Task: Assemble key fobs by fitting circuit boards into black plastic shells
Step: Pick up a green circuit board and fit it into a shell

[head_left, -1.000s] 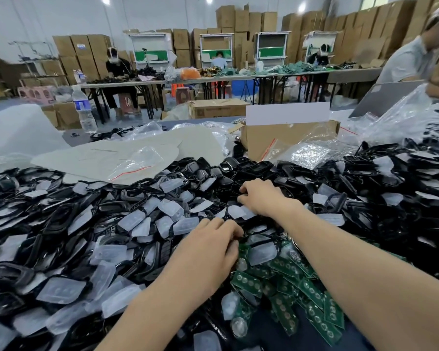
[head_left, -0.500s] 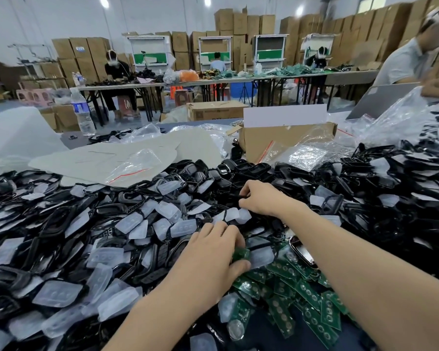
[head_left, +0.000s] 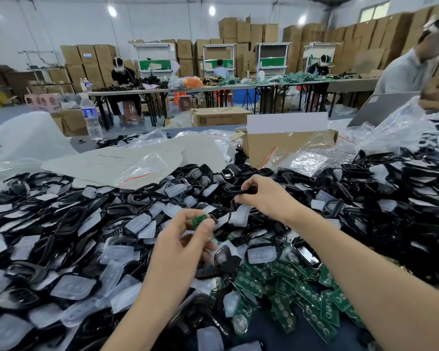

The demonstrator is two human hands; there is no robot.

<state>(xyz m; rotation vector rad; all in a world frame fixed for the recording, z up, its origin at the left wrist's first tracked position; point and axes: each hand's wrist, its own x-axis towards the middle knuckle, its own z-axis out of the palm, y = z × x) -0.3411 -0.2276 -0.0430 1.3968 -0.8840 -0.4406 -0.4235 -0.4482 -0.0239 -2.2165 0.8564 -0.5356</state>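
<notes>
While my left hand (head_left: 185,239) pinches a green circuit board (head_left: 197,221) above the near pile, my right hand (head_left: 261,196) grips a black shell (head_left: 238,190) farther off.

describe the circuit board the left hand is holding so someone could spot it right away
Start at the pile of green circuit boards at the table's near right, then look up and left to the left hand. The small green board pinched in its fingertips is the only one lifted clear of the heap.
</notes>
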